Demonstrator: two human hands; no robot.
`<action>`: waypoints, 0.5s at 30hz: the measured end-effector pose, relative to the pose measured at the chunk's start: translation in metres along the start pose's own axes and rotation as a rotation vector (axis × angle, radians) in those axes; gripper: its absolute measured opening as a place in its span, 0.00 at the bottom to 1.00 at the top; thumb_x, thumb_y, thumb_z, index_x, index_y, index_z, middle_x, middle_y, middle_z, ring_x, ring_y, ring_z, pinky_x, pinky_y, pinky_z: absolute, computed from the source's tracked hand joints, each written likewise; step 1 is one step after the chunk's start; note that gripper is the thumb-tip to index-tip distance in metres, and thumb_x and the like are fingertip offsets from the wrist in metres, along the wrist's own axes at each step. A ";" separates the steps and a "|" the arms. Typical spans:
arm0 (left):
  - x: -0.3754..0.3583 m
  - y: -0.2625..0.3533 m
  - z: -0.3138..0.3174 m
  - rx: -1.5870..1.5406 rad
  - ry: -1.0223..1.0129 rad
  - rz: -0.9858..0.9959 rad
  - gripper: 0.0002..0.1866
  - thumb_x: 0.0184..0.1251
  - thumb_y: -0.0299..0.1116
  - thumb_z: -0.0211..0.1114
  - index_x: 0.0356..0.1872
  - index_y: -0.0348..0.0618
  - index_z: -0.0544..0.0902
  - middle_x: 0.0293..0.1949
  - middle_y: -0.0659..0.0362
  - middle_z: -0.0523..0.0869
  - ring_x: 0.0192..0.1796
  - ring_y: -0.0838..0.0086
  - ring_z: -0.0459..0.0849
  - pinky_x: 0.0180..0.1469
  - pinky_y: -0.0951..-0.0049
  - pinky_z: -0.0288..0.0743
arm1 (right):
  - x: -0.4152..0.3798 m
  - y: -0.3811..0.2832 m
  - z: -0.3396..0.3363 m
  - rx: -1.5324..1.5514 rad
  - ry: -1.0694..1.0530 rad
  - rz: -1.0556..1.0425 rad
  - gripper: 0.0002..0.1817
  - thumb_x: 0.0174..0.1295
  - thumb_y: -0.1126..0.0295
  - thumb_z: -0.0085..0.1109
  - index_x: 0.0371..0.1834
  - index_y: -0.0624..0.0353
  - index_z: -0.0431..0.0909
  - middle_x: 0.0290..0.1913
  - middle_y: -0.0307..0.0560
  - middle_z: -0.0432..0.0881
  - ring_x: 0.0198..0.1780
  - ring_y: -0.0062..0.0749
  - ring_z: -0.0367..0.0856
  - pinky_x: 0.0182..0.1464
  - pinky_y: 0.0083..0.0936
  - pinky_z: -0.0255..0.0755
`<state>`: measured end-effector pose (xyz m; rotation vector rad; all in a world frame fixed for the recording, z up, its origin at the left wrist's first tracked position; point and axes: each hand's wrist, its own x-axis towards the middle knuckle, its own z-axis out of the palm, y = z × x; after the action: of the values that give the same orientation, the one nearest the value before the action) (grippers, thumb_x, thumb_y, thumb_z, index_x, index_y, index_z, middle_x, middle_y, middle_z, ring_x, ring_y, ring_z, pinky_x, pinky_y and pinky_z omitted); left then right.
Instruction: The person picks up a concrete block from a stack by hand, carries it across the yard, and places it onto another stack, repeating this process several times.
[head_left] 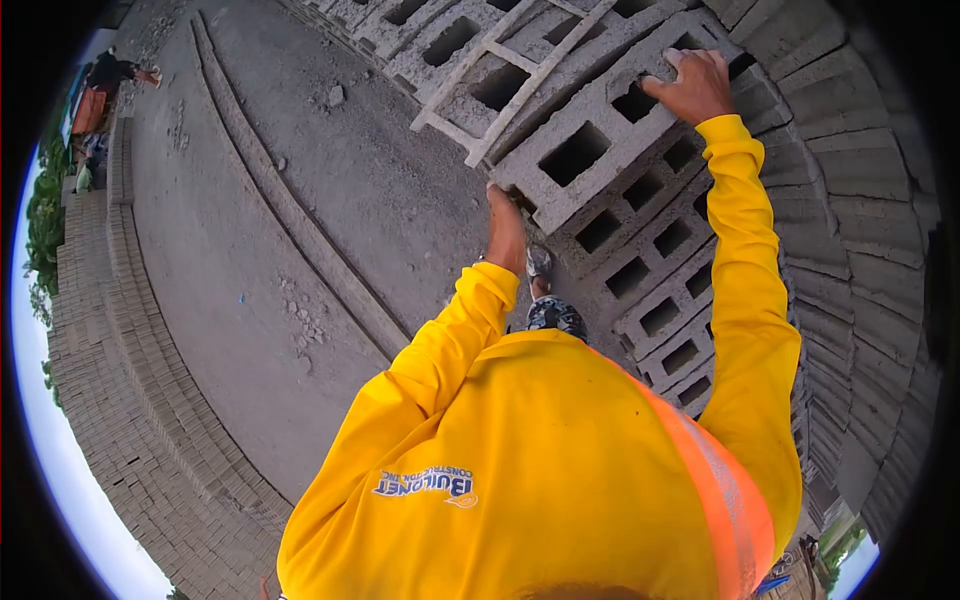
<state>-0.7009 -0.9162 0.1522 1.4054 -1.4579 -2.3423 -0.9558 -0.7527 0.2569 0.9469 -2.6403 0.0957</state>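
Standing beside the stack, one view to report, from the head camera, looking down over a yellow long-sleeved shirt [520,470] with an orange reflective stripe.

Item in hand: a hollow concrete block [600,130] with three square cores, tilted, its near end lifted off the row of blocks [660,280] beneath it. The left hand [505,230] is at the block's lower near corner, fingers wrapped under the edge and clamped on it; how far they curl beneath is hidden. The right hand [695,85] is at the far upper edge, fingers [668,62] hooked over the rim and closed on the block. Both arms are extended.

Progress, as judged: the block is gripped at both ends and partly raised, so the pick-up appears under way but not complete; the block looks still in contact with, or just above, the stack. It has not been carried clear or set down anywhere.

Surroundings: a wooden frame [520,75] lies across blocks just beyond. A stacked wall of blocks [860,200] curves down the right side. Bare concrete ground [280,200] lies to the left, bordered by low courses of brick [150,380]. Another person [115,72] bends over well apart at the far upper left; their work cannot be made out
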 end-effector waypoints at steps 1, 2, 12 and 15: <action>-0.002 0.006 -0.011 0.025 -0.096 -0.068 0.37 0.72 0.59 0.27 0.72 0.41 0.50 0.71 0.47 0.56 0.71 0.52 0.57 0.71 0.55 0.47 | -0.008 -0.005 -0.011 0.015 0.110 0.043 0.31 0.53 0.43 0.57 0.47 0.61 0.80 0.46 0.54 0.82 0.54 0.45 0.75 0.65 0.43 0.54; 0.010 -0.004 -0.029 0.037 -0.177 -0.025 0.38 0.71 0.59 0.26 0.71 0.38 0.51 0.69 0.43 0.59 0.71 0.50 0.57 0.71 0.53 0.47 | -0.017 -0.012 -0.023 0.025 0.219 0.085 0.31 0.54 0.42 0.56 0.47 0.60 0.80 0.46 0.54 0.82 0.54 0.45 0.75 0.65 0.44 0.53; 0.056 -0.199 -0.381 1.184 -0.133 0.041 0.27 0.64 0.50 0.54 0.50 0.32 0.79 0.50 0.39 0.80 0.55 0.45 0.77 0.58 0.56 0.69 | -0.301 -0.241 -0.027 0.693 0.117 0.675 0.13 0.58 0.62 0.63 0.30 0.64 0.80 0.22 0.43 0.79 0.27 0.21 0.76 0.33 0.21 0.70; 0.047 -0.255 -0.519 1.387 0.027 -0.242 0.31 0.57 0.52 0.59 0.44 0.27 0.79 0.47 0.35 0.80 0.53 0.46 0.79 0.55 0.57 0.73 | -0.441 -0.301 0.030 0.583 -0.250 0.924 0.16 0.53 0.59 0.64 0.30 0.64 0.81 0.26 0.51 0.83 0.31 0.36 0.83 0.37 0.30 0.73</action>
<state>-0.2612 -1.1556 -0.1412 1.7376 -3.2551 -1.1255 -0.4569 -0.7242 0.0679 -0.2470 -3.1109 1.0512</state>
